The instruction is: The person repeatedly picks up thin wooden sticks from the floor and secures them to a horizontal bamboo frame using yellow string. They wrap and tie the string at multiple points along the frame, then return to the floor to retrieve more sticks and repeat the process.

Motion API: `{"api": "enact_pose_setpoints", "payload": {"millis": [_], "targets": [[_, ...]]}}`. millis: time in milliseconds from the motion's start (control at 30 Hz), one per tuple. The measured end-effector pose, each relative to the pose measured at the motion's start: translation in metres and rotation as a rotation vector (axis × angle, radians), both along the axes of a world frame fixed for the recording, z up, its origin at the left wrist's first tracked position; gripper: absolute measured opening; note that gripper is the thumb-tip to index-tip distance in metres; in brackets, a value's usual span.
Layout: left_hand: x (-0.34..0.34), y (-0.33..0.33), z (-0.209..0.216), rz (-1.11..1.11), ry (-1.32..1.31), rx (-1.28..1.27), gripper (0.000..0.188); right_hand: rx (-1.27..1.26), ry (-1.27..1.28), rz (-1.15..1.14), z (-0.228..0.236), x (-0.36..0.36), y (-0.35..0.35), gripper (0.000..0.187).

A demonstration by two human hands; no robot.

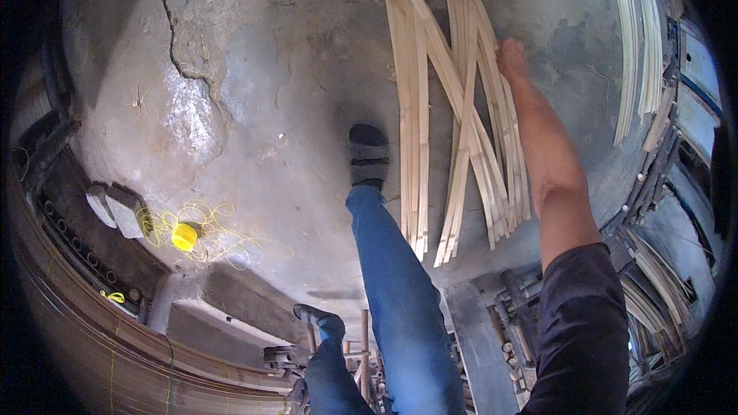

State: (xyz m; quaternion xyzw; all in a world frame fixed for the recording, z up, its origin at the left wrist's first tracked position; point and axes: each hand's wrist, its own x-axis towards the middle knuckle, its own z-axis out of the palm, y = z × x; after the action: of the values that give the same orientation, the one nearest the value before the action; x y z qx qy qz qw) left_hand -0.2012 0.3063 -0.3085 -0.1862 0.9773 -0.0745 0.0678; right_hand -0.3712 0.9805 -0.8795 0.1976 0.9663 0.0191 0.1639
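Long, thin pale wooden strips [413,123] lie on the concrete floor in loose, crossing bundles, running from the top edge toward me. My right hand [510,58] reaches down to the right-hand bundle [492,69]. Its fingers curl in against the outer edge of those strips, and their tips are partly hidden. Some strips cross diagonally over others in the middle. My left hand is out of the picture.
My dark-shod foot [369,150] stands just left of the strips. A yellow spool [184,237] sits in tangled yellow string beside grey blocks [123,211]. More strips [638,46] lie at far right. Stacked long material [115,353] and a concrete ledge [231,319] border the lower left.
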Motion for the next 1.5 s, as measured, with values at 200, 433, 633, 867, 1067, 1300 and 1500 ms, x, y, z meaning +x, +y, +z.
{"api": "enact_pose_setpoints", "payload": {"millis": [200,433,633,867,1067,1300,1500], "targets": [[0.006,0.007,0.020,0.047,-0.141,0.188,0.041,-0.345,0.098,0.060,0.095,0.059,-0.036,0.011],[0.073,0.015,0.088,0.244,-0.152,0.657,0.049,-0.918,0.285,-0.407,0.413,0.165,-0.225,0.010],[0.185,0.153,0.085,-0.329,-0.264,1.323,0.069,-1.341,0.552,-0.274,0.638,0.070,-0.341,0.005],[0.164,0.232,0.251,-0.061,0.315,1.603,0.028,-0.911,1.138,0.158,0.886,-0.059,-0.367,0.038],[0.056,0.044,0.322,0.010,0.852,1.112,0.024,-1.426,1.111,0.489,0.925,0.186,-0.495,0.055],[0.105,-0.091,0.359,0.122,0.781,0.981,0.020,-0.754,0.260,0.428,0.634,0.359,-0.396,0.034],[0.262,-0.203,0.345,0.296,0.733,0.625,0.021,-0.601,-0.469,0.046,0.591,0.439,-0.346,0.038]]}}
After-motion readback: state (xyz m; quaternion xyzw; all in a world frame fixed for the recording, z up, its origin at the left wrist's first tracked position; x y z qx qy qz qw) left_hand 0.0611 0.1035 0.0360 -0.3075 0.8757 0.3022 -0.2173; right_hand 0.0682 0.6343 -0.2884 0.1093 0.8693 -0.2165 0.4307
